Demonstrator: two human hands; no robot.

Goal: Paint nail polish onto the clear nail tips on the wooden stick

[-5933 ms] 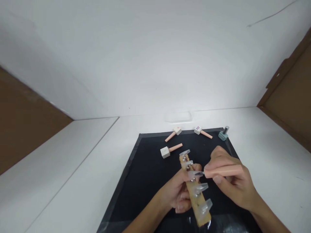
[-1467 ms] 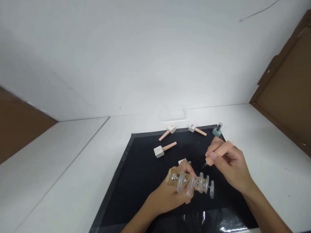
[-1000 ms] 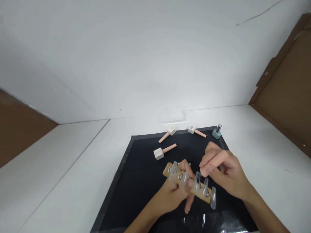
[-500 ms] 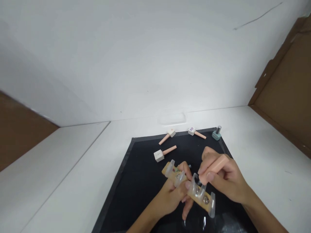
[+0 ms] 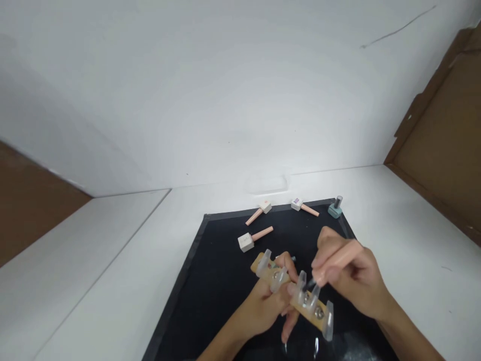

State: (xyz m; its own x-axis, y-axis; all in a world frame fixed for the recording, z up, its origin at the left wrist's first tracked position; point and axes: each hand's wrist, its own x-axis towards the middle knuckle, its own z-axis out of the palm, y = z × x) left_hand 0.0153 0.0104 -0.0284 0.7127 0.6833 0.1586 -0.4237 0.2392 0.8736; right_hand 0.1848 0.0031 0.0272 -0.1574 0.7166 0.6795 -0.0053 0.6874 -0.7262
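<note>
My left hand (image 5: 263, 311) is closed around a yellowish strip (image 5: 313, 318) carrying several clear false nail tips (image 5: 328, 321) and round metal pieces. The strip slants down to the right over the black mat. My right hand (image 5: 363, 281) pinches the pink handle of a nail polish brush (image 5: 341, 258). Its dark bristle end points down-left at a nail tip near the strip's middle; whether it touches is hard to tell. Behind my left fingers a small greyish thing (image 5: 293, 259) shows in part.
On the black mat (image 5: 214, 281) lie several white bottles with pink handles: one nearer (image 5: 246, 242), one at the back (image 5: 265, 206), another to its right (image 5: 296, 203). A teal bottle (image 5: 334, 209) stands at the back right corner. White panels (image 5: 225, 100) rise behind.
My right hand has shifted slightly right with the brush, whose handle now tilts flatter and whose dark tip shows more. My left hand and the strip stay almost in place.
</note>
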